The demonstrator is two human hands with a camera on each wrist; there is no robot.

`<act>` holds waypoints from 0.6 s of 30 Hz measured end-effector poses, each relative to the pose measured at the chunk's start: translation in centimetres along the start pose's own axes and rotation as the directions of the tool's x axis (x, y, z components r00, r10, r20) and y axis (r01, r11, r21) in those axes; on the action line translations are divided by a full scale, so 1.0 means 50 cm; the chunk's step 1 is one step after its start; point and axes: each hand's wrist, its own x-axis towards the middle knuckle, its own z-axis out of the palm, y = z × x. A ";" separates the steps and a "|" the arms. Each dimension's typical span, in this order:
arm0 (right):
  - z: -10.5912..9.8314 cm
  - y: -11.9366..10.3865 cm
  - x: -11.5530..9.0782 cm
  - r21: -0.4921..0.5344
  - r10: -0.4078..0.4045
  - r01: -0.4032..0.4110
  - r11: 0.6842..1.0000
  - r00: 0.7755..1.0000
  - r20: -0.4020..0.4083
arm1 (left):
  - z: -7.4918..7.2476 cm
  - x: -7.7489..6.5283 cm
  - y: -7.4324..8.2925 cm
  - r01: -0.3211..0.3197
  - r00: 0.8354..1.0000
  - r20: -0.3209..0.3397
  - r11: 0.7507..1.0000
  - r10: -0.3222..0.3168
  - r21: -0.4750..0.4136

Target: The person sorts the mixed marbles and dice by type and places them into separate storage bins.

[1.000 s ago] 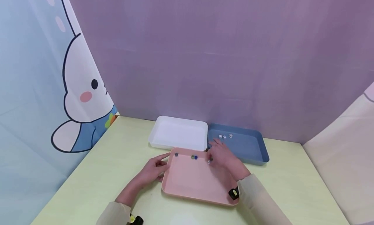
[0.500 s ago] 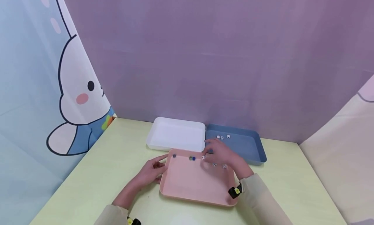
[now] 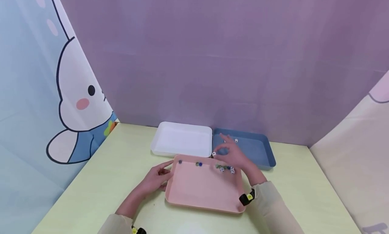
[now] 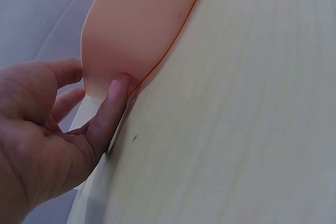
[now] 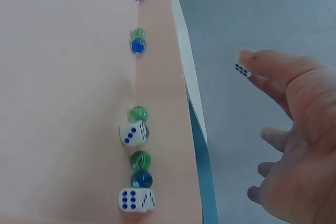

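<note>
My left hand (image 3: 154, 178) holds the left side of a pink tray (image 3: 203, 193). In the left wrist view its thumb (image 4: 116, 90) presses the outer wall, with other fingertips at the rim. My right hand (image 3: 233, 155) pinches a white die (image 5: 242, 68) between thumb and index finger, above the near left part of a blue tray (image 3: 255, 149); the other fingers are spread. Along the pink tray's back wall lie green marbles (image 5: 140, 160), blue marbles (image 5: 142, 179) and two white dice with blue pips, one die (image 5: 133, 133) and another die (image 5: 135, 200).
A white tray (image 3: 182, 139) stands behind the pink one, left of the blue tray. White dice (image 3: 236, 140) lie in the blue tray, partly hidden by my right hand. A purple cloth (image 3: 194, 58) hangs behind the pale table (image 3: 291, 183).
My right hand has picked up a die from the pink tray and carried it up and back over the blue tray's edge. My left hand has stayed on the pink tray.
</note>
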 end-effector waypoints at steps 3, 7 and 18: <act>-0.005 0.010 0.000 0.027 0.006 -0.005 1.000 0.999 -0.042 | -0.003 -0.001 0.003 0.001 1.000 0.007 1.000 -0.001 0.000; -0.016 0.026 -0.005 0.048 0.028 -0.024 0.999 0.997 -0.078 | 0.000 0.002 -0.001 -0.007 1.000 0.016 1.000 0.007 -0.006; -0.057 0.073 -0.021 0.127 0.093 -0.069 0.990 0.975 -0.200 | 0.001 0.000 -0.002 0.009 1.000 -0.002 1.000 -0.009 -0.002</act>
